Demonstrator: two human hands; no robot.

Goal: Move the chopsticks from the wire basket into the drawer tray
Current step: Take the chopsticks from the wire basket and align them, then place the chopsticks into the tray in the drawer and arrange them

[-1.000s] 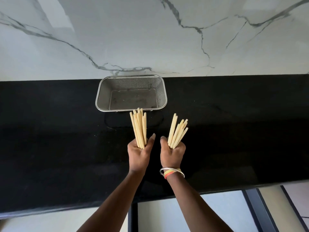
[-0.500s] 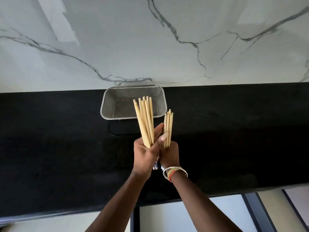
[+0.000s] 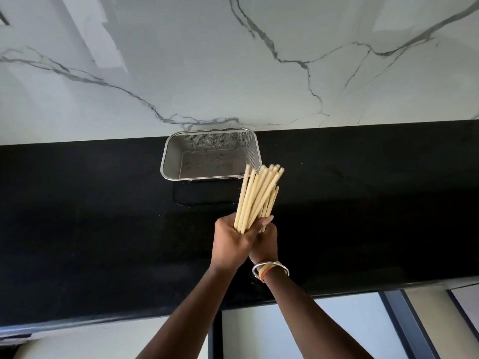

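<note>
Left hand point(image 3: 230, 239) and right hand point(image 3: 264, 244) pressed together, both closed around one bundle of pale chopsticks point(image 3: 259, 195), tips fanning upward. Held above the black counter point(image 3: 90, 229), just in front of the wire basket point(image 3: 210, 154) by the marble wall point(image 3: 233, 60). Bracelets point(image 3: 269, 270) on right wrist.

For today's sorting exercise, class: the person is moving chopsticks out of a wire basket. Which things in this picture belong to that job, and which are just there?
Part of the job:
- chopsticks, bundled upright
- left hand and right hand, both closed around the bundle
- wire basket, no chopsticks left inside

Just there:
- black countertop
- marble wall
- bangles on the right wrist
</note>
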